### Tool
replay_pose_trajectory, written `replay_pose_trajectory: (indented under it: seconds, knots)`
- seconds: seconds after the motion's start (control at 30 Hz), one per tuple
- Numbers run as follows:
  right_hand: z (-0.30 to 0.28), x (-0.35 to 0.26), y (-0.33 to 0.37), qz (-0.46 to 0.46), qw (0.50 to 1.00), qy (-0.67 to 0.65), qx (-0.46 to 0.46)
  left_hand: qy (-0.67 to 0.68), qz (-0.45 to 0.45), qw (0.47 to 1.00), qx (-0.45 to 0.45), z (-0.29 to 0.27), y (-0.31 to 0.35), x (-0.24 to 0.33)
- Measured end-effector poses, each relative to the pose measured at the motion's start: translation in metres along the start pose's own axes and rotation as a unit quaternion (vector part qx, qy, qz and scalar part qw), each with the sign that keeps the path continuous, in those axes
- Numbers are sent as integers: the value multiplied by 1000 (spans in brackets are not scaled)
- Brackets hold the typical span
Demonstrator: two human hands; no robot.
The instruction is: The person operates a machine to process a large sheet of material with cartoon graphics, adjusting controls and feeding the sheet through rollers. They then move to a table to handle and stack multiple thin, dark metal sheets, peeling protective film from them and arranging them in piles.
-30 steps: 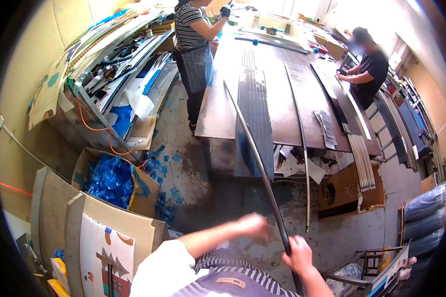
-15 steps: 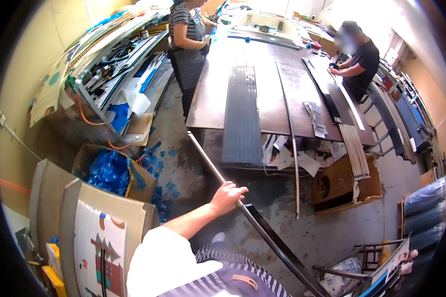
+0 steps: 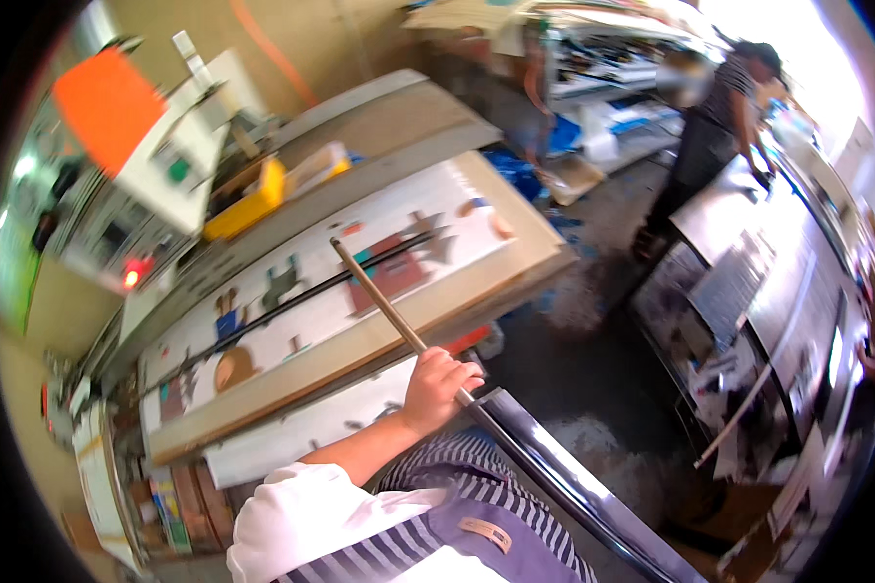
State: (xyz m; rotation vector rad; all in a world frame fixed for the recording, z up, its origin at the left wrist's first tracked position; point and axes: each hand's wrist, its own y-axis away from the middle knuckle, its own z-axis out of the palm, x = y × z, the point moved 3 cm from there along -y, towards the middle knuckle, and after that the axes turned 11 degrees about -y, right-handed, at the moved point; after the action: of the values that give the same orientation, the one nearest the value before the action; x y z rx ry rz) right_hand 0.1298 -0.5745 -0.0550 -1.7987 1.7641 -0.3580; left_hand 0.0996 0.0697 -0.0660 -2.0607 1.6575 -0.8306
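Note:
My left hand point(image 3: 441, 389) is closed around a long, thin metal bar point(image 3: 381, 301), held slantwise in front of my body. Beyond my hand, toward the lower right, a wider, glossy dark strip point(image 3: 544, 457) runs alongside the bar. Whether the two are joined I cannot tell. The bar's far tip hangs over a bench covered by a white sheet printed with animals and houses point(image 3: 323, 255). Across that sheet lies a slim dark rod point(image 3: 297, 300). My right hand is out of view.
At left stands a machine with an orange panel point(image 3: 110, 105) and a lit red lamp. A yellow bin point(image 3: 247, 202) rests behind the bench. A co-worker point(image 3: 707, 141) leans over a dark worktable point(image 3: 715, 199) at right, where strips overhang its edge. Loaded shelves point(image 3: 612, 73) stand behind.
My view has turned left, from the large worktable to the bench with the printed sheet. The bar has swung along in my left hand, its tip now above that bench.

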Motion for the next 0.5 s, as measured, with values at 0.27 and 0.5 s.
replay_pose_trajectory:
  seconds: [0.27,0.5]
  knots:
    - [50,-210,-46,-260,940,-213,54,-175,-177,967,58,-176,158,-91]
    - [84,-388,19,-342,882,-323,-40,-277,-273,916,93,-312,295,-200]
